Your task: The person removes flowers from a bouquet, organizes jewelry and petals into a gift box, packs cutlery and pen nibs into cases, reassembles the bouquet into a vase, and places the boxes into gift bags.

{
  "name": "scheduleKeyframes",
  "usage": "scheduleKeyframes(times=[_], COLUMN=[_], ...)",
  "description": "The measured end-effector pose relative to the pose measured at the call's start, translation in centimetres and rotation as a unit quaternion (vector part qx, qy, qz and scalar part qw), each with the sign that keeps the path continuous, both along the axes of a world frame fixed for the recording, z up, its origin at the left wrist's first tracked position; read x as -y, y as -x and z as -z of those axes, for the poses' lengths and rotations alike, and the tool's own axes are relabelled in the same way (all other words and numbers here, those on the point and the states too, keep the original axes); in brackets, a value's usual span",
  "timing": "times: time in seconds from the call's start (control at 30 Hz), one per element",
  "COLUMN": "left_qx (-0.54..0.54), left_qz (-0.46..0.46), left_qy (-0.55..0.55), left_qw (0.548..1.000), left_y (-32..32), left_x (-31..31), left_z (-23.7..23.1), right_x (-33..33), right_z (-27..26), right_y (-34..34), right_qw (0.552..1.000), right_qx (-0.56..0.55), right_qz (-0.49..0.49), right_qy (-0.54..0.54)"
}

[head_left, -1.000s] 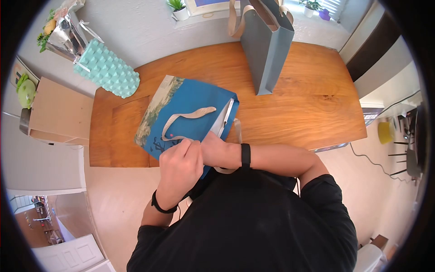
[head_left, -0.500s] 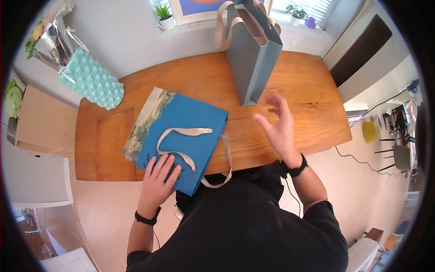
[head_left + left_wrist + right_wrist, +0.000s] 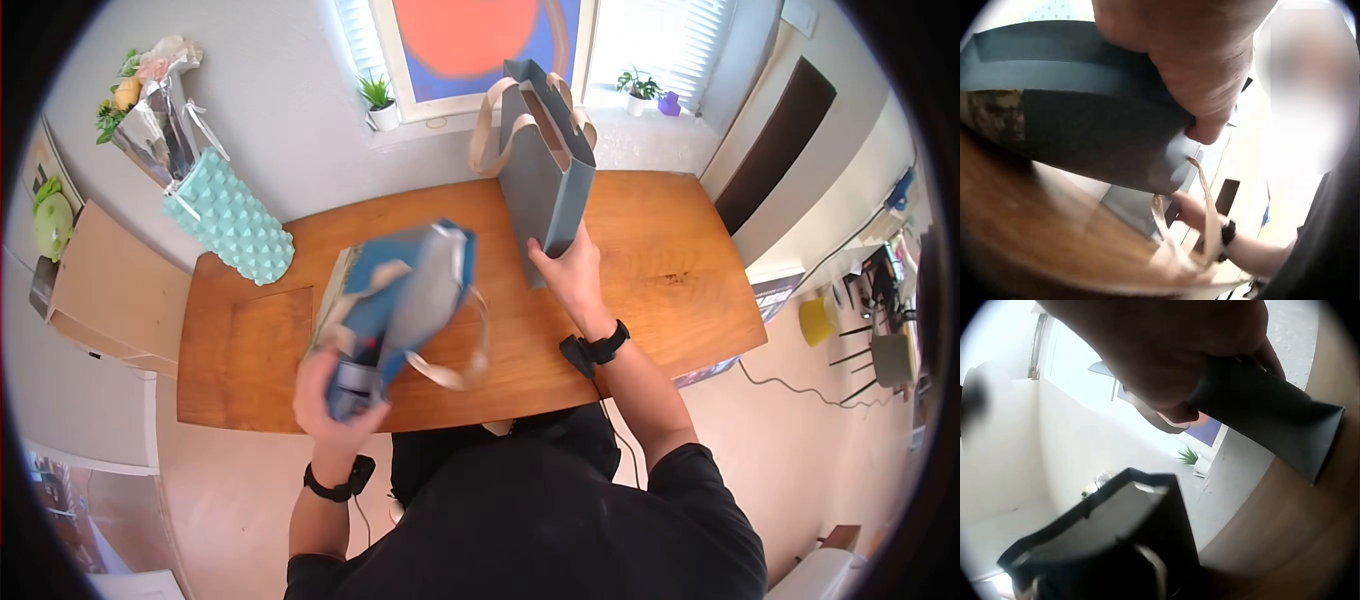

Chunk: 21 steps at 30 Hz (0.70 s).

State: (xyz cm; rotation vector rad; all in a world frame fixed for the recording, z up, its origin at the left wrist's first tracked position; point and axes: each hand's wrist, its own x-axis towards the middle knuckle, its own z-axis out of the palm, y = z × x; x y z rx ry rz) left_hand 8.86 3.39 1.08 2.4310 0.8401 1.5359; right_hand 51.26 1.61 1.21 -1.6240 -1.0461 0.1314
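In the head view the left hand (image 3: 335, 405) grips the near end of the blue paper bag (image 3: 400, 300), which is tilted and blurred, its opening facing right. The left wrist view shows the thumb pressed on the bag's side (image 3: 1097, 131), with a beige ribbon handle (image 3: 1210, 219) hanging from it. The right hand (image 3: 575, 285) holds the lower near edge of the upright grey paper bag (image 3: 535, 185). Close up in the right wrist view, the right hand's fingers (image 3: 1179, 362) curl round that grey bag's side (image 3: 1266, 412).
A mint studded vase (image 3: 235, 220) with wrapped flowers stands at the table's back left. Behind the wooden table (image 3: 660, 300) are a framed picture (image 3: 470, 40) and two potted plants on the sill. A cardboard-coloured box (image 3: 125, 285) stands left of the table.
The hands have parted. The left hand has gone from lying on the blue bag to gripping and tilting it; the right hand has moved across to take hold of the grey bag.
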Motion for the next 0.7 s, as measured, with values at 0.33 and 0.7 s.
scheduleKeyframes(times=[0.33,0.7], left_qx=[0.311,0.258], left_qz=[0.028,0.202], left_qy=[0.265,0.323], left_qw=[0.912,0.888], left_y=[-11.7,-16.7], left_x=[-1.8,1.1], left_z=[-5.9,-2.0], right_x=[2.7,8.7], right_z=[0.0,1.4], right_y=[2.8,9.2], right_qw=[0.999,0.992], right_qx=[-0.024,0.008], right_qz=[-0.016,-0.127], right_qy=[-0.015,0.011])
